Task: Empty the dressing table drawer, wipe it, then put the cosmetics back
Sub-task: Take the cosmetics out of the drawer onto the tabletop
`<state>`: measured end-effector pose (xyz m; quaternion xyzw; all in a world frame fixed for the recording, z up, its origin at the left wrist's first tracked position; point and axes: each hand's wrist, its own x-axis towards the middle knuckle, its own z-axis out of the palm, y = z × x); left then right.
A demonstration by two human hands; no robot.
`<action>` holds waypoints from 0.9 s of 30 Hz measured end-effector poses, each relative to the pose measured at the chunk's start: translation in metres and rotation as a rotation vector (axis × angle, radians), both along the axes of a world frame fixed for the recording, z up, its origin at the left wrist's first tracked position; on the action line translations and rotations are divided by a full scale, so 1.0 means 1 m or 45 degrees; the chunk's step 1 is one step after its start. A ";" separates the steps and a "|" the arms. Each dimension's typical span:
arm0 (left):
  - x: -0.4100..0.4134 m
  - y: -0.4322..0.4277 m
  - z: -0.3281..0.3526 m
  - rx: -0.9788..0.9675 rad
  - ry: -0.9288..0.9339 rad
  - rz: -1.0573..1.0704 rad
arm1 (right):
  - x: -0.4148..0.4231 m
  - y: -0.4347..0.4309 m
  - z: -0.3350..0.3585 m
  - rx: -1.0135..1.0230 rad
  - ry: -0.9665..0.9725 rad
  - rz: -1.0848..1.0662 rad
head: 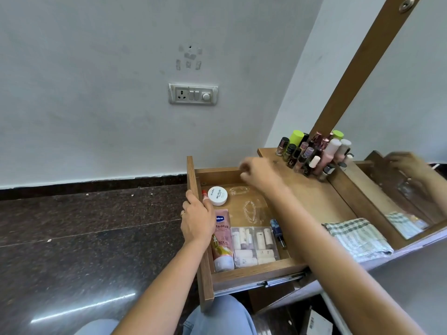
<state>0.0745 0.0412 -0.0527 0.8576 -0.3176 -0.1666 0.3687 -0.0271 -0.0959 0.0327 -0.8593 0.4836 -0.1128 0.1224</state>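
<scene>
Drawer is pulled out. Left hand grips the top edge of its front panel, fingers curled over into the drawer. Inside, just beside that hand: white jar, pink tube. Further in are a clear pack of small bottles and a blue bottle. Right hand is over the drawer's far end, motion-blurred, so I can't tell whether it holds anything. A red item is mostly hidden behind the left-hand fingers. On the table top past the drawer are the upright bottles and a checked cloth.
</scene>
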 end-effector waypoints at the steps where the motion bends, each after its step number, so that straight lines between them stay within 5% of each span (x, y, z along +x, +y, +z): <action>1: 0.000 0.000 0.000 0.001 0.002 -0.002 | 0.014 0.005 -0.018 0.103 0.064 0.085; 6: 0.000 0.000 0.000 0.008 0.014 -0.008 | 0.054 0.021 -0.086 0.245 0.329 0.394; 16: 0.001 -0.001 0.000 0.020 0.003 -0.005 | 0.077 0.013 -0.103 0.137 0.410 0.388; 27: 0.001 0.000 0.000 0.025 0.003 -0.008 | 0.067 0.019 -0.107 0.254 0.187 0.243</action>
